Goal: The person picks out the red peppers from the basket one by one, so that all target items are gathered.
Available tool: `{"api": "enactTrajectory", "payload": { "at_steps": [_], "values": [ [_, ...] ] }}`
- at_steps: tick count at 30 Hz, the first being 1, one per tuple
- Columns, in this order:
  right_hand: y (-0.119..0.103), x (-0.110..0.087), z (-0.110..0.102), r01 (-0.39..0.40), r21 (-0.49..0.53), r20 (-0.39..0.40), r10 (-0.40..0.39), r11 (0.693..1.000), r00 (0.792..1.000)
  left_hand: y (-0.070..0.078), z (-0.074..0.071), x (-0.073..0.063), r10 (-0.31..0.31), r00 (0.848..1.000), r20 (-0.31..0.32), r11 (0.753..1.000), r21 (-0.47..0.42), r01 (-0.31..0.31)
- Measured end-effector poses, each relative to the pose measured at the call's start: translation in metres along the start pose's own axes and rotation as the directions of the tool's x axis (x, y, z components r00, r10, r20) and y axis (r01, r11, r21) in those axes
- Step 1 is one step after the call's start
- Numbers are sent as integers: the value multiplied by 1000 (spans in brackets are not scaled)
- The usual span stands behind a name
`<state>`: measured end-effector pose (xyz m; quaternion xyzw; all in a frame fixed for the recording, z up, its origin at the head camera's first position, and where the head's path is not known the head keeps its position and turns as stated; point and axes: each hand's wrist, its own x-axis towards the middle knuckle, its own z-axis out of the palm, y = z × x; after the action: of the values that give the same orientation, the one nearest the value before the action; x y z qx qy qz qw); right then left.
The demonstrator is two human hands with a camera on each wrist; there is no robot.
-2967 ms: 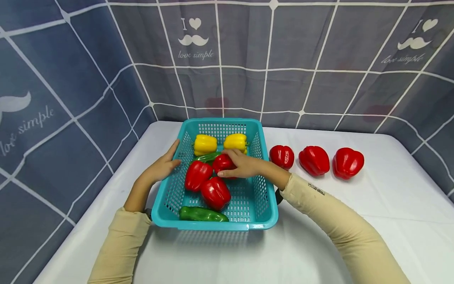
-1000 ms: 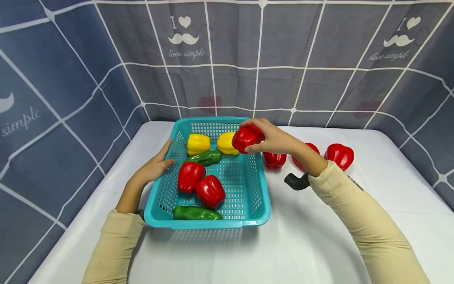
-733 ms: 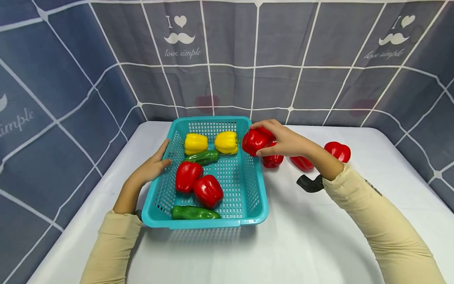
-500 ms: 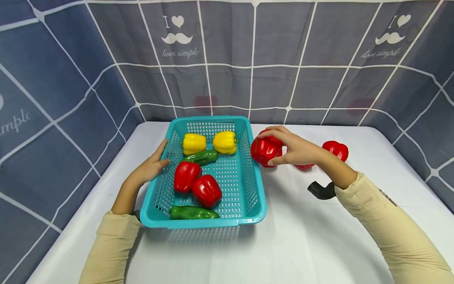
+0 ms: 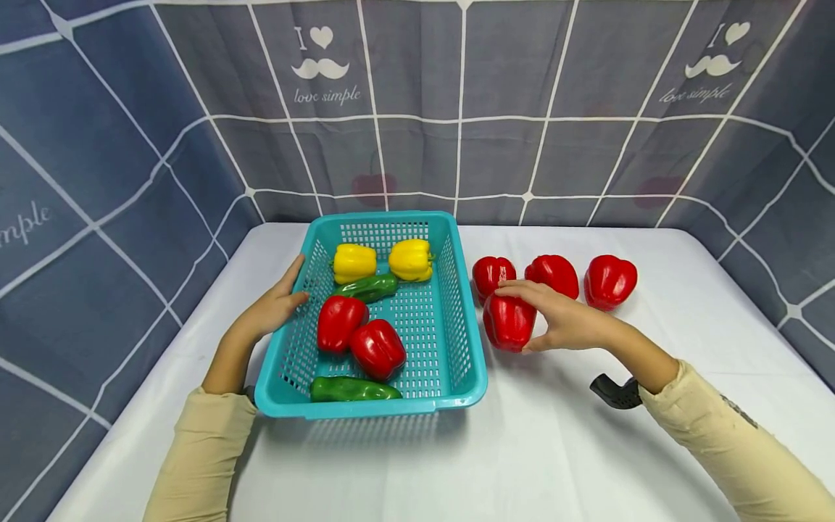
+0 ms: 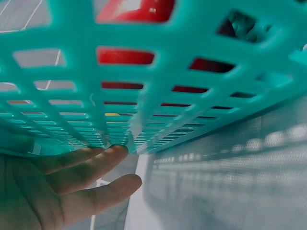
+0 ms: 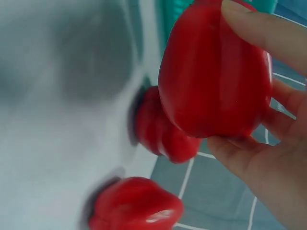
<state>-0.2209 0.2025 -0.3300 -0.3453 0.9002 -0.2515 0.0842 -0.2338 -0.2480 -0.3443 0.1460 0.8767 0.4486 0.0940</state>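
The right-hand grip [image 5: 574, 321] holds 1 red bell pepper [image 5: 509, 324]; the left-hand grip [image 5: 269, 310], fingers extended, perhaps steadies the plastic basket [image 5: 425, 337].

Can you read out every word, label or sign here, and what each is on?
"I", heart, moustache, "love simple": back cloth, left part.
"I", second heart, second moustache, "love simple": back cloth, right part.
"mple", cut off at the picture's edge: left cloth.
Dark marking on the right sleeve: too small to read.
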Motion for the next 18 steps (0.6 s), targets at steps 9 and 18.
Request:
{"api": "enactTrajectory", "payload": {
  "at_steps": [9,18],
  "values": [
    [8,4,21,27,3,62,-27,1000,998,2,0,-1,0,1000,4,1000,-9,0],
    [11,11,29,41,-42,66,-38,998,997,-1,-1,1,-14,1000,5,1000,-13,14]
  ]
}}
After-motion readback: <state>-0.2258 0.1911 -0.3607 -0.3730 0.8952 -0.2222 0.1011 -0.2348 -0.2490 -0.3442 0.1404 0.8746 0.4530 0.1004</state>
